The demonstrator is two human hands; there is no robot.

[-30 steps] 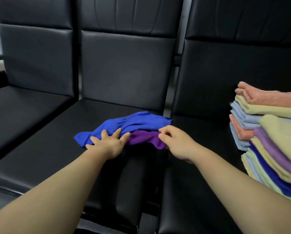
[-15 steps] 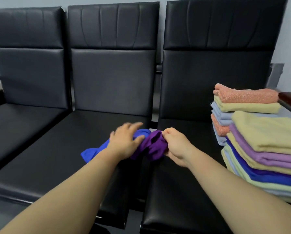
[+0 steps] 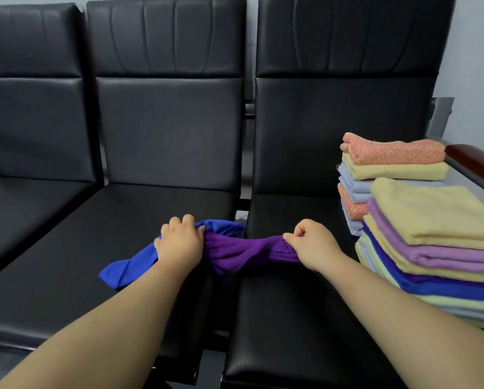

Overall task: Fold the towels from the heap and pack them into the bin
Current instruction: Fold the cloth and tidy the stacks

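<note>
The purple towel [image 3: 243,252] is bunched into a loose rope and stretched between both hands, spanning the gap between the middle seat [image 3: 75,248] and the right seat [image 3: 291,318] of a row of black padded chairs. The left hand [image 3: 180,245] is curled around one end of it, lying on top of a crumpled blue towel [image 3: 128,266] on the middle seat. The right hand [image 3: 312,245] pinches the other end between thumb and fingers.

This looks like the opening-out step: separating the purple towel from the blue one and finding its edges before any fold is made. The next move probably calls for locating two corners, shaking the cloth flat and laying it on a seat.

A front stack of folded towels [image 3: 431,248] and a rear stack [image 3: 389,161] sit on the right seat beside a wooden armrest [image 3: 473,161]. No bin is in view.
</note>
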